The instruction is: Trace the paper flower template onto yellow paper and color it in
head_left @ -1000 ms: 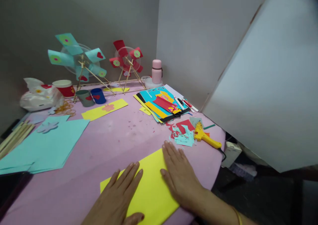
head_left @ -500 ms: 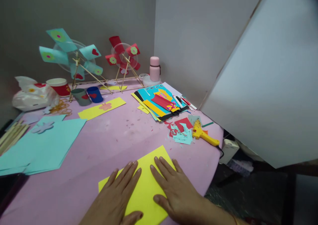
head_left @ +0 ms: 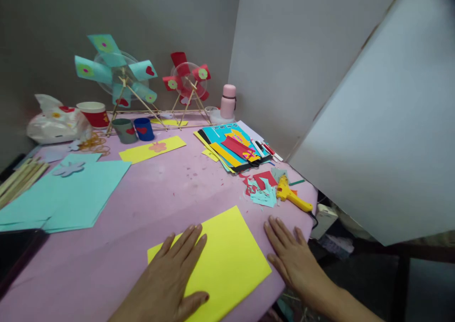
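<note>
A yellow sheet of paper (head_left: pixel 227 260) lies flat near the front edge of the pink-covered table (head_left: pixel 149 194). My left hand (head_left: pixel 170 270) rests flat on the sheet's left part, fingers stretched out and thumb apart. To the right of the sheet, my right hand (head_left: pixel 293 253) is spread with its palm down at the table's right edge, holding nothing. Its thumb is close to the sheet's right corner. Beyond this hand lie a yellow glue gun (head_left: pixel 293 196) and a heap of light blue and red paper scraps (head_left: pixel 263 196).
Light blue sheets (head_left: pixel 85 189), wooden sticks (head_left: pixel 21 180) and a dark device (head_left: pixel 21 251) are on the left. At the back stand a blue paper wheel (head_left: pixel 117 71), a red one (head_left: pixel 186 78) and a pink flask (head_left: pixel 228 102). Stacked coloured papers (head_left: pixel 231 147) with markers lie further back.
My right hand has slid off the yellow sheet to the right, onto the table edge. My left hand stays on the sheet. The view has shifted slightly.
</note>
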A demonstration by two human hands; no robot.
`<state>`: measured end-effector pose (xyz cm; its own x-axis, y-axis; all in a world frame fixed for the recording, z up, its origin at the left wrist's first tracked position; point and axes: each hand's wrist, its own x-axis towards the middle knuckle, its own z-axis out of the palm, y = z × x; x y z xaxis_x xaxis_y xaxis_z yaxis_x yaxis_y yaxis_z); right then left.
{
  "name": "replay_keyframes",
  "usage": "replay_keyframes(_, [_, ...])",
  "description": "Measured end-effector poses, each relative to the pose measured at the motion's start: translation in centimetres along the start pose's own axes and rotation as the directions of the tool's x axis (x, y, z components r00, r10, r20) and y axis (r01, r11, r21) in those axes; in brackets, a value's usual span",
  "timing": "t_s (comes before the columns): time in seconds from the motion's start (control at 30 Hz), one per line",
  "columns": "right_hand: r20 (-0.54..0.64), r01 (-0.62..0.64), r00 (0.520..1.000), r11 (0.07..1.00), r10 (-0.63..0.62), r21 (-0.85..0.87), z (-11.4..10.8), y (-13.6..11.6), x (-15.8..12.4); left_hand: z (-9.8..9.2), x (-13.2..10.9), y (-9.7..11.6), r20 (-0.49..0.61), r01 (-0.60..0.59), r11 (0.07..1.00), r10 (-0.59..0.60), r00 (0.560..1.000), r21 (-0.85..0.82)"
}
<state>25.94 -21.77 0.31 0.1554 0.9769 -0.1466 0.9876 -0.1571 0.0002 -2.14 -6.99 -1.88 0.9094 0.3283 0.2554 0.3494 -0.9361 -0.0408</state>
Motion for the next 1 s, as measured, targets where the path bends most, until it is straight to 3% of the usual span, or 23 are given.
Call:
replay_keyframes(0.1, [-0.097, -0.005, 0.995, 1.000, 0.006, 0.019, -1.4, -0.6, 1.2, 0.1, -0.1, 0.0, 0.034, 0.017, 1.000, -0.017, 0.999, -0.018])
replay_keyframes(0.27, [-0.097, 0.339, 0.940, 0.917, -0.326, 0.210, -3.8, -5.3, 5.1, -0.2, -0.1, 0.3, 0.041, 0.006, 1.000, -0.006, 0.999, -0.003])
replay_keyframes(0.33, [-0.075, 0.403, 0.915, 0.885, -0.397, 0.233, -3.6, -6.6, 6.3, -0.3, -0.1, 0.3, 0.051, 0.006, 1.000, -0.006, 0.999, 0.001])
replay_keyframes(0.53, [-0.107, 0.415, 0.910, 0.872, -0.401, 0.261, -1.9, -6.6, 7.0, -1.0, 0.2, 0.4, 0.015, -0.032, 0.998, 0.031, 0.999, 0.051])
replay_keyframes(0.67, [-0.133, 0.422, 0.906, 0.866, -0.401, 0.269, -1.8, -6.5, 7.0, -3.4, 2.1, 2.8, -0.042, -0.143, 0.989, 0.145, 0.989, 0.027])
replay_keyframes(0.73, [-0.134, 0.422, 0.906, 0.865, -0.400, 0.270, -1.9, -6.5, 7.1, -4.7, 3.4, 4.3, 0.048, -0.213, 0.973, 0.218, 0.975, -0.093])
replay_keyframes(0.83, [-0.126, 0.420, 0.907, 0.866, -0.401, 0.271, -1.9, -6.6, 7.2, -5.7, 4.9, 5.7, 0.095, -0.287, 0.935, 0.311, 0.945, -0.206])
replay_keyframes(1.0, [-0.144, 0.425, 0.905, 0.864, -0.401, 0.269, -1.8, -6.5, 7.2, -4.6, 4.7, 5.5, 0.172, -0.388, 0.907, 0.413, 0.894, -0.162])
